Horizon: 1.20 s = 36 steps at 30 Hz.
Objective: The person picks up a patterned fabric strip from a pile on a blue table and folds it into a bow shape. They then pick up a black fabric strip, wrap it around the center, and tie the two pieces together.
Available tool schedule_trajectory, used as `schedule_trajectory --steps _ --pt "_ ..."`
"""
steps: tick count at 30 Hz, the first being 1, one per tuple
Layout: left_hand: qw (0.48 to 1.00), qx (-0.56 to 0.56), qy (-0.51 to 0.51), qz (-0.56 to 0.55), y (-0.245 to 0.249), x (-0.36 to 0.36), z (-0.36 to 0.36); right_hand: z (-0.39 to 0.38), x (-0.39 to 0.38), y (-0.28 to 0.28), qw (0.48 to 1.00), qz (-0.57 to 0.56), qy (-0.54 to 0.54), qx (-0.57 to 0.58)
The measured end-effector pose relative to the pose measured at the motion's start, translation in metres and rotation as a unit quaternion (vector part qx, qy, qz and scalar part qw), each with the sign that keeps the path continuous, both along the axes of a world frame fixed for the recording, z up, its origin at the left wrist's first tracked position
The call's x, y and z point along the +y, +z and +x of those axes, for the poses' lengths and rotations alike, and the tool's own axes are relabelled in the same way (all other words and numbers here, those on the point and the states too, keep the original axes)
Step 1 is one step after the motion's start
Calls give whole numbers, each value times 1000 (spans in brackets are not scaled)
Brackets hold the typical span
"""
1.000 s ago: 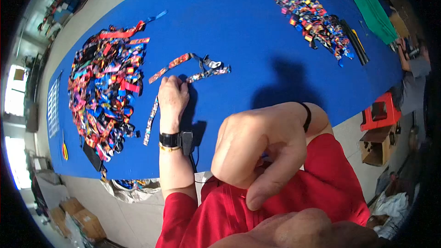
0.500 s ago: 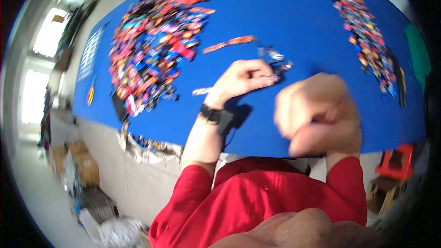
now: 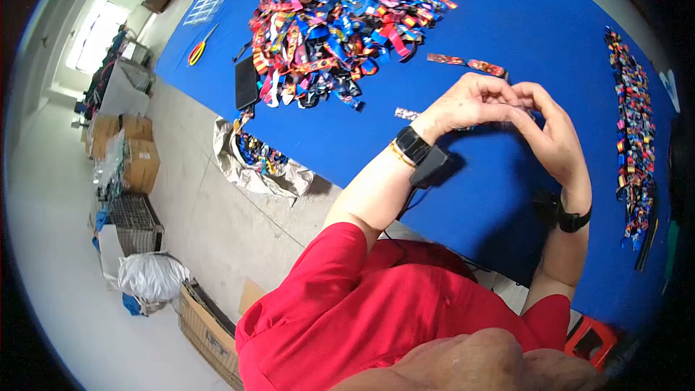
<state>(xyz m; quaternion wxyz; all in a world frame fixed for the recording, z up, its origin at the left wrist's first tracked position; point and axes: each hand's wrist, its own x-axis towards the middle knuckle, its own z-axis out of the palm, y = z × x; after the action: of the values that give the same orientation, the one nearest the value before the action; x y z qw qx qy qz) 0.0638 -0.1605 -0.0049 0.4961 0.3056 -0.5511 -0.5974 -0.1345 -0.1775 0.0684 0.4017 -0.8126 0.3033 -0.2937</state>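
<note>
My left hand (image 3: pixel 467 106) and my right hand (image 3: pixel 554 134) meet over the blue table, fingertips pressed together. A red printed lanyard strap (image 3: pixel 486 67) runs in behind the left fingers, and a pale patterned strap end (image 3: pixel 407 114) sticks out on the wrist side of that hand. My left fingers are closed on the lanyard, though the exact grip is hidden. Thumb and fingers of my right hand are bent into a pinch; a small dark bit shows there, too covered to name. Both wrists wear black bands, the left with a black box (image 3: pixel 432 166) by it.
A big heap of colourful straps (image 3: pixel 326 36) lies on the table (image 3: pixel 355 152), beside a black flat object (image 3: pixel 247 82) and scissors (image 3: pixel 196 52). Straps lie in a long row (image 3: pixel 634 137) at the right. A sack (image 3: pixel 271 177) of straps stands below the edge.
My right hand, apart and blurred before, has come up to meet my left fingertips. The head view has turned, so the strap heap now sits further right and higher.
</note>
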Motion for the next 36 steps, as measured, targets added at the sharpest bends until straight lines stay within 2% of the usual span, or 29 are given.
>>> schedule_trajectory --steps 1,2,3,4,7,12,16,19,22,23,25,31,32,35,36 --pt "1000 10 -1 2 1 0 1 -2 -2 -1 1000 3 -7 26" --pt "999 -44 20 -25 1 0 2 -5 -5 -2 999 5 -13 51" --pt "998 -49 20 -20 0 0 3 -6 -6 -1 997 8 -21 76" --pt "998 -54 18 -16 -1 0 2 -2 0 4 998 11 -37 54" --pt "999 -54 8 -4 -2 -1 1 -9 -4 10 990 -15 -54 132" --pt "998 -52 20 -3 -2 -1 -3 -19 -14 10 991 -15 -108 82" --pt "999 -39 23 24 -4 -4 0 -35 -22 18 981 -42 -167 86" --pt "996 -77 48 23 -5 -4 0 -45 -32 17 979 -62 -185 66" --pt "991 -38 103 -70 -9 -11 -8 -46 -36 11 981 -55 -176 52" --pt "988 -93 117 -41 -11 -8 -3 -49 -36 11 982 -46 -177 44" --pt "982 -108 134 -82 -17 -15 -3 -46 -30 17 984 -54 -164 41" --pt "990 -9 127 67 -7 -9 -2 -46 -33 9 988 -12 -148 50" --pt "991 10 121 62 -6 -10 -2 -47 -35 7 988 -11 -136 77" --pt "992 -17 116 36 -2 -8 -3 -46 -31 6 986 -59 -126 95" --pt "989 -70 124 27 0 -6 -2 -43 -29 5 984 -84 -127 90"
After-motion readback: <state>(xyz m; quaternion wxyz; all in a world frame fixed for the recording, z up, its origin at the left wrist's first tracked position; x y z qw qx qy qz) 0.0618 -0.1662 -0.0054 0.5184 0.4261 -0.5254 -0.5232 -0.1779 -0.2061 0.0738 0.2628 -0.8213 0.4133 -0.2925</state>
